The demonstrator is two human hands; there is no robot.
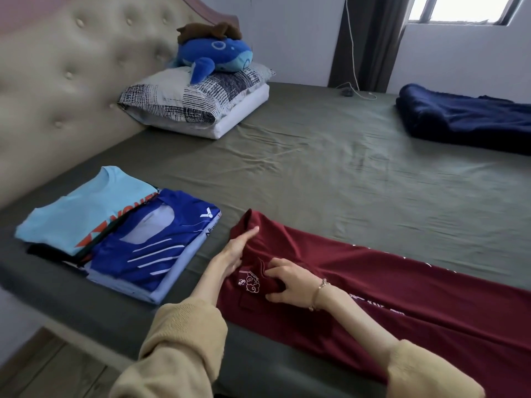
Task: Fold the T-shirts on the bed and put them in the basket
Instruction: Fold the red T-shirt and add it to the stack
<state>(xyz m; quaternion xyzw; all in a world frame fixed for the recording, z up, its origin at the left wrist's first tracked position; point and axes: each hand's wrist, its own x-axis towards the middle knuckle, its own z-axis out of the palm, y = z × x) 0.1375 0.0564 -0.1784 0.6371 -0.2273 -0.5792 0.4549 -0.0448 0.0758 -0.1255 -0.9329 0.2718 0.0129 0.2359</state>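
Note:
A dark red T-shirt [402, 297] with white print lies folded lengthwise into a long strip along the near edge of the bed. My left hand [234, 251] lies flat with straight fingers on its collar end. My right hand [287, 281] has its fingers curled into the fabric beside a small white emblem, pinching the cloth. To the left a folded blue T-shirt [152, 248] lies next to a folded light blue T-shirt [83, 214] with orange lettering. No basket is in view.
The bed has a grey-green sheet [330, 173] and a padded headboard [57, 90] on the left. A stack of pillows [195, 101] carries a blue plush whale [212, 56]. A dark blue blanket [471, 119] lies at the far right. A charger cable [359, 93] lies near the curtain.

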